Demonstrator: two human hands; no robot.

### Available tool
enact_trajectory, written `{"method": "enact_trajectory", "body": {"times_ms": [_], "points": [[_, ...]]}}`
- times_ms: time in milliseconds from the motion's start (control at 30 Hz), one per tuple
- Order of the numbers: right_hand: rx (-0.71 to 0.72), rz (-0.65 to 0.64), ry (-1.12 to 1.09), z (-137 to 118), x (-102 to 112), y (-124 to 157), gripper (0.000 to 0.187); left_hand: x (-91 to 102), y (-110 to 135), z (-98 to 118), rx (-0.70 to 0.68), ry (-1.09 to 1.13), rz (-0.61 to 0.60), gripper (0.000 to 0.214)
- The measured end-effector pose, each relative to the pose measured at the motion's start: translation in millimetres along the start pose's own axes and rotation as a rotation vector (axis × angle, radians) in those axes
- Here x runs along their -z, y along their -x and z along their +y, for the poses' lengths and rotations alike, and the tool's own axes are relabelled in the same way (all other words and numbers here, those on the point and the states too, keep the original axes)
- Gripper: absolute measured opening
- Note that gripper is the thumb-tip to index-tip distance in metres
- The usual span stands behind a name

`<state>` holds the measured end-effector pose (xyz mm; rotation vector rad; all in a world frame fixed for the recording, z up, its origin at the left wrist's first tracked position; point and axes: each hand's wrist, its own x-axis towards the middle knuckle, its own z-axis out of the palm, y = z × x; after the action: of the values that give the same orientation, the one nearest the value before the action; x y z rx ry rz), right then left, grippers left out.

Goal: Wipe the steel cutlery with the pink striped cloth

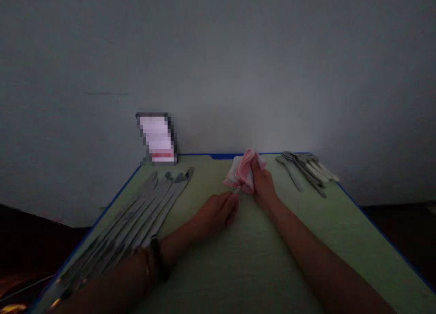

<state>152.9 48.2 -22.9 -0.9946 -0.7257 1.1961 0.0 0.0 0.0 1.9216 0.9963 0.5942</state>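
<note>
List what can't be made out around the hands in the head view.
Head view:
Metal tip at the left hand: the rest is hidden by the fingers and cloth, so its kind is unclear.
Pink-and-white cloth: folds partly hidden by the right hand.
Card: print pixelated, unreadable.
Long grey pile: too dim to tell the items; left forearm covers its near end.
Cutlery pile: too small to count.
</note>
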Motion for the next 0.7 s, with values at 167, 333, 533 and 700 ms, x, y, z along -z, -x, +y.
{"method": "enact_trajectory", "body": {"times_ms": [167,333,533,700], "points": [[-0.123,-0.055,-0.053,0.7,-11.0,8.3,0.037,0.1,-3.6,-5.1,0.021,-0.001,0.048,0.041],[-0.188,-0.165,-0.073,4.1,-9.1,8.0,0.032,-1.9,-4.1,-5.3,0.042,-0.008,0.062,0.041],[-0.229,-0.278,-0.151,3.0,-5.4,4.0,0.031,-0.6,-3.7,-6.8,0.043,-0.068,0.045,0.041],[-0.084,-0.187,-0.13,9.8,-7.9,1.1,0.037,-0.8,-3.7,-9.1,0.063,-0.061,0.045,0.04]]}}
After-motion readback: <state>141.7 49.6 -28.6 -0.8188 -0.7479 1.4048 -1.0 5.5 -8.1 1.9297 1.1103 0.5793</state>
